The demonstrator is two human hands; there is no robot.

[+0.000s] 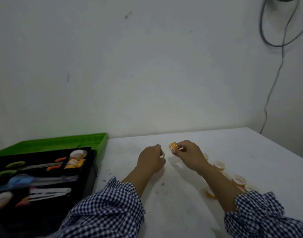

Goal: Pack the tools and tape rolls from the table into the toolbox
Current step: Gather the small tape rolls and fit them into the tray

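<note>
My right hand (188, 155) pinches a small orange-printed tape roll (173, 146) just above the white table (181, 203). My left hand (151, 159) is curled round another small pale tape roll (162, 154), mostly hidden by the fingers. Several more clear and yellowish tape rolls (237, 179) lie on the table to the right, partly behind my right forearm. The toolbox (93, 170) stands open at the left; its black tray holds scissors with green, blue and pink handles, orange-handled pliers and a few tape rolls (78, 154).
The toolbox's green lid (61, 143) lies open against the white wall. A grey cable (274, 79) hangs down the wall at the right. The table's right edge runs diagonally at the far right.
</note>
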